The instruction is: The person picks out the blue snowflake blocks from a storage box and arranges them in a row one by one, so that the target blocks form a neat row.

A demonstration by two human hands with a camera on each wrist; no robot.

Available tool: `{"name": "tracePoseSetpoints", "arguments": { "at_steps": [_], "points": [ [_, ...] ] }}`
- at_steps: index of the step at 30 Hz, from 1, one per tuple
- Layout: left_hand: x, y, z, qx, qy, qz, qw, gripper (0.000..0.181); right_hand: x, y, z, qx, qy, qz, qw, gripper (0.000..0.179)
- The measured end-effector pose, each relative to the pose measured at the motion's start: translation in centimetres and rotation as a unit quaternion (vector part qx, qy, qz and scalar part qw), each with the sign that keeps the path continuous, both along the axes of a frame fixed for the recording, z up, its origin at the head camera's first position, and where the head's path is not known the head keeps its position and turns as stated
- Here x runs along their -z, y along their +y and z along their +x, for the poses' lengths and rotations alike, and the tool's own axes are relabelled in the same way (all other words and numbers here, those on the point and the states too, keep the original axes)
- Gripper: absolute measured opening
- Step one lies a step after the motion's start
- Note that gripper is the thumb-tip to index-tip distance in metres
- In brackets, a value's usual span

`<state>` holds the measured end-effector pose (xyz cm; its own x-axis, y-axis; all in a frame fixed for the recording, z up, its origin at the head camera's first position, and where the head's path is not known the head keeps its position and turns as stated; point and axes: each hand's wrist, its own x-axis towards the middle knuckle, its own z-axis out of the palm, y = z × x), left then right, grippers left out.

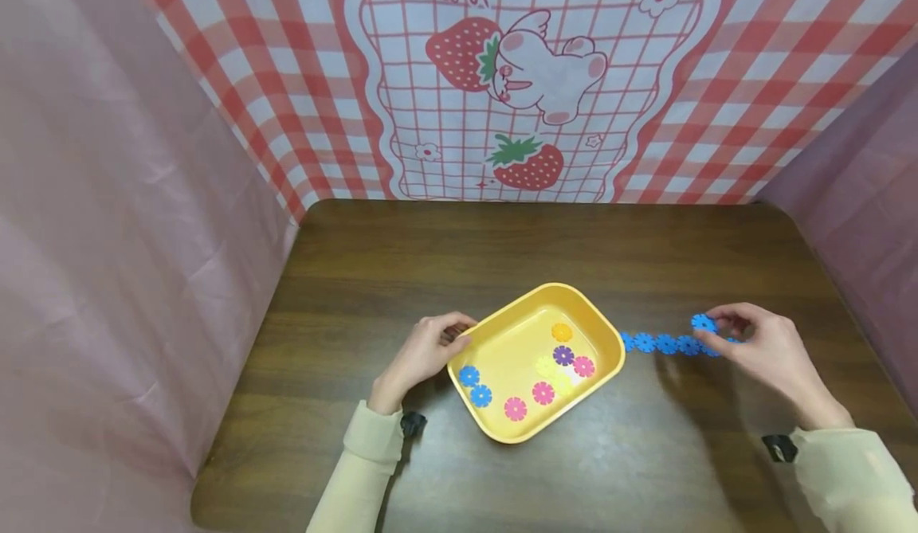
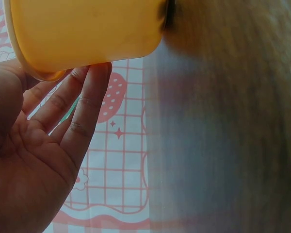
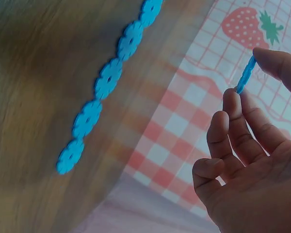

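A yellow tray (image 1: 601, 334) sits mid-table and holds several flower-shaped discs in blue, pink, purple, orange and yellow. My left hand (image 1: 459, 334) holds the tray's left rim, the thumb on top. Its fingers (image 2: 82, 107) lie straight against the tray's outer wall (image 2: 87, 29). To the right of the tray, a chain of blue discs (image 1: 667, 344) lies flat on the wood. My right hand (image 1: 717, 326) pinches one blue disc (image 1: 704, 323) between thumb and forefinger just above the chain's right end. The right wrist view shows that disc (image 3: 246, 75) edge-on, clear of the chain (image 3: 109, 80).
The dark wooden table (image 1: 502, 246) is walled by a strawberry-print cloth (image 1: 502, 79) at the back and pink sheets (image 1: 107, 238) at the sides. Bare wood lies in front of and behind the tray.
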<state>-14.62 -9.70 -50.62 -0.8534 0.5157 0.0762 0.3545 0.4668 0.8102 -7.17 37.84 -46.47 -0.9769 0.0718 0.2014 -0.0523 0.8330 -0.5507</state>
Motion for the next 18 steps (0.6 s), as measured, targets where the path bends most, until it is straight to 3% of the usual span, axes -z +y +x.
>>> {"name": "tracePoseSetpoints", "arguments": {
  "at_steps": [8,18],
  "points": [
    [-0.1,0.0,0.0,-0.001,-0.001,-0.004,1.0,0.022,-0.1,2.0,0.4,0.035,-0.004,-0.003,0.9994,0.03],
    [-0.2,0.0,-0.1,-0.001,-0.005,-0.004,1.0,0.022,0.8,5.0,0.7,0.073,-0.018,0.0,0.9972,0.035]
  ]
}}
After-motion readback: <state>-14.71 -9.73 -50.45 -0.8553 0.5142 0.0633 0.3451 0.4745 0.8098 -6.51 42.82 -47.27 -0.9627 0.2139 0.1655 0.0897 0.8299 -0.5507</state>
